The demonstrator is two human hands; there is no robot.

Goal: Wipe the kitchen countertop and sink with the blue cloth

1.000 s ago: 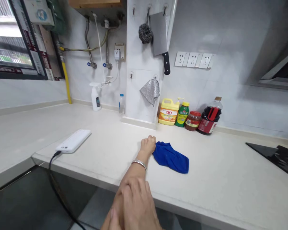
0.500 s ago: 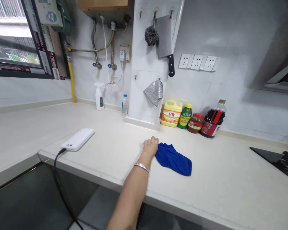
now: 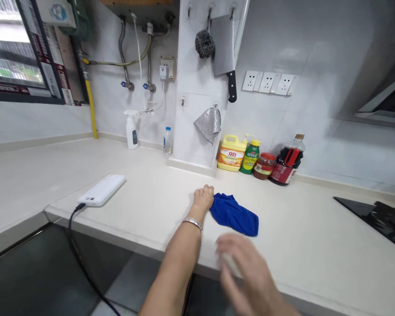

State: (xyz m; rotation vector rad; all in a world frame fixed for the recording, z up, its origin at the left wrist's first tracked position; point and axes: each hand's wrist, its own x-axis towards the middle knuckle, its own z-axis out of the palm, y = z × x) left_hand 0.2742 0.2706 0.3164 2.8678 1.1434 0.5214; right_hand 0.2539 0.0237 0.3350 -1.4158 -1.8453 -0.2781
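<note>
A blue cloth (image 3: 234, 214) lies crumpled on the pale countertop. My left hand (image 3: 204, 197), with a silver bracelet on its wrist, is closed at the cloth's left end. Its fingers curl down there, and the fingertips are partly hidden. My right hand (image 3: 245, 267) is above the counter's front edge, in front of the cloth and apart from it. Motion blurs it, but its thumb stands away from the fingers, and nothing shows between them.
A white power bank (image 3: 102, 190) with a black cable lies left. Along the wall are a spray bottle (image 3: 131, 130), a water bottle (image 3: 167, 141), a yellow detergent jug (image 3: 231, 153), a red-lidded jar (image 3: 264, 166) and a dark bottle (image 3: 286, 164). A cleaver (image 3: 224, 48) hangs above. A black cooktop (image 3: 365, 215) is right.
My right hand has come into view from below, toward the cloth. My left hand stays at the cloth's left end. The whole view has shifted slightly.
</note>
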